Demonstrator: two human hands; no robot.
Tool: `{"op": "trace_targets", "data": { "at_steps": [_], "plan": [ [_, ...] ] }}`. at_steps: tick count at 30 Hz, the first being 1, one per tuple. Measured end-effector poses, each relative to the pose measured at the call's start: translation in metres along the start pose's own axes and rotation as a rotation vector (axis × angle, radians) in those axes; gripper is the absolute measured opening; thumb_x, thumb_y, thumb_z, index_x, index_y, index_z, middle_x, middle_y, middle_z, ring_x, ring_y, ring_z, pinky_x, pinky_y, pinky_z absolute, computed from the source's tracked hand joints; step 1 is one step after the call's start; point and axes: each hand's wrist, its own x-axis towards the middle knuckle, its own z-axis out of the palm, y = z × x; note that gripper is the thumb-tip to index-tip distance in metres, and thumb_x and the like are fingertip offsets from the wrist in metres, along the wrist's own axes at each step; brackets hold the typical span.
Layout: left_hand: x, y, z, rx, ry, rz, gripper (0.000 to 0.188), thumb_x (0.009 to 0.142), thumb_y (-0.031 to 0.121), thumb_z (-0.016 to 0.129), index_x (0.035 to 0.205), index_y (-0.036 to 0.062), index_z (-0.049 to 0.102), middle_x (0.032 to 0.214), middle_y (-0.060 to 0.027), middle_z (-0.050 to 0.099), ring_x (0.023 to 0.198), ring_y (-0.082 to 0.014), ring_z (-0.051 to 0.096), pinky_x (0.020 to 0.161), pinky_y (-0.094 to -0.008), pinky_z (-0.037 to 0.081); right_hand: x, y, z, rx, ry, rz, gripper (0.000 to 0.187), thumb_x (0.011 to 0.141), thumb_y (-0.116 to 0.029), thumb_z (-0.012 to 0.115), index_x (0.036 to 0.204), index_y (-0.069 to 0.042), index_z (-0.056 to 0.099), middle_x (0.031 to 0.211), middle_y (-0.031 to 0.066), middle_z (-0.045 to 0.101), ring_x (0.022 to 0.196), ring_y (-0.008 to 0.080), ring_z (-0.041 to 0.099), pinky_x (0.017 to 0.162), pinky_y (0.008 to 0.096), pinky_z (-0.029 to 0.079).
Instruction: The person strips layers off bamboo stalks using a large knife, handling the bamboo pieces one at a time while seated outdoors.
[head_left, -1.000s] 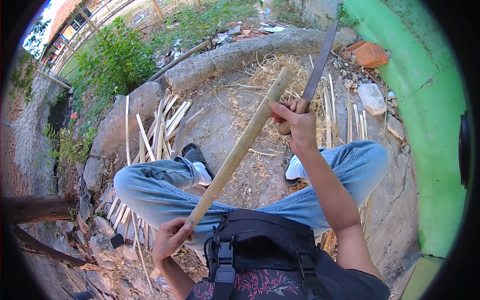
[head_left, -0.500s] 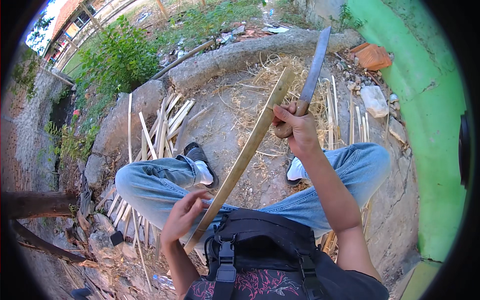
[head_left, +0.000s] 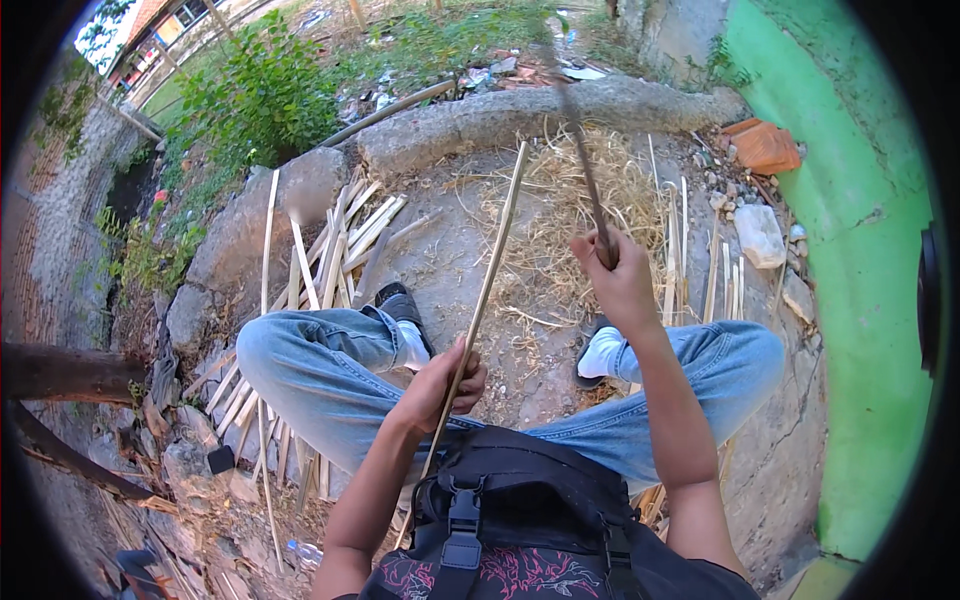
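My left hand [head_left: 440, 388] is closed around the lower part of a long bamboo strip [head_left: 503, 220]. The strip stands tilted between my knees, narrow edge toward me, its lower end passing beside the black bag [head_left: 540, 475] at my waist. My right hand [head_left: 622, 285] grips a machete [head_left: 588, 170] by its brown handle. Its blade points up and away, smeared by motion, a little right of the strip's top and apart from it.
Cut pale strips [head_left: 340, 255] lie in a pile by my left knee, with more strips [head_left: 675, 250] at the right. Curly shavings [head_left: 600, 190] cover the ground ahead. A stone kerb [head_left: 470, 135] curves beyond. A green wall [head_left: 835, 210] rises at the right, a dark beam [head_left: 75, 373] at the left.
My left hand has taken hold of the bamboo strip, which my right hand has let go. The strip has turned edge-on and steeper; the machete has swung up and to the left.
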Motion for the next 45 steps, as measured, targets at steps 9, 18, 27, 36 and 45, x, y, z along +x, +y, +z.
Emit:
{"op": "trace_targets", "data": {
  "at_steps": [9,18,27,36,45],
  "plan": [
    [0.013,-0.013,-0.015,0.091,0.175,0.223,0.040,0.098,0.045,0.038,0.079,0.0098,0.040,0.060,-0.0004,0.039,0.043,-0.0095,0.037,0.038,-0.0214,0.030,-0.024,0.013,0.042,-0.427,-0.186,-0.269,0.046,0.078,-0.054,0.066,0.079,-0.009,0.057,0.056,0.0037,0.055,0.065,0.0280,0.053,0.074,0.0423,0.039],
    [0.011,-0.013,-0.019,0.194,0.216,0.201,0.040,0.099,0.042,0.038,0.080,0.0080,0.048,0.050,0.0025,0.037,0.038,-0.0076,0.036,0.034,-0.0219,0.028,-0.023,0.006,0.046,-0.577,-0.358,-0.362,0.061,0.083,-0.062,0.054,0.054,-0.008,0.050,0.045,0.0051,0.042,0.051,0.0261,0.048,0.086,0.0425,0.034],
    [0.023,-0.040,-0.024,0.687,0.545,0.584,0.044,0.101,0.035,0.034,0.083,-0.0012,0.050,0.058,-0.0075,0.045,0.049,-0.0216,0.043,0.051,-0.0386,0.036,-0.030,0.024,0.058,-0.563,-0.555,-0.556,0.058,0.081,-0.060,0.057,0.057,-0.008,0.050,0.044,0.0073,0.044,0.044,0.0282,0.047,0.071,0.0380,0.044],
    [0.017,-0.027,-0.016,0.926,0.641,0.452,0.043,0.099,0.032,0.035,0.082,-0.0028,0.053,0.067,-0.0282,0.054,0.067,-0.0462,0.056,0.060,-0.0499,0.040,0.036,0.068,0.030,-0.777,-0.403,-0.405,0.064,0.080,-0.065,0.055,0.053,-0.006,0.055,0.046,0.0098,0.053,0.043,0.0237,0.056,0.044,0.0362,0.044],
    [0.022,-0.032,-0.026,0.862,0.707,0.439,0.044,0.099,0.031,0.037,0.083,-0.0050,0.056,0.066,-0.0279,0.055,0.063,-0.0456,0.056,0.059,-0.0498,0.040,-0.036,0.024,0.076,-0.654,-0.539,-0.617,0.071,0.083,-0.069,0.046,0.053,-0.005,0.055,0.047,0.0123,0.053,0.044,0.0261,0.057,0.044,0.0390,0.045]
  ]
}}
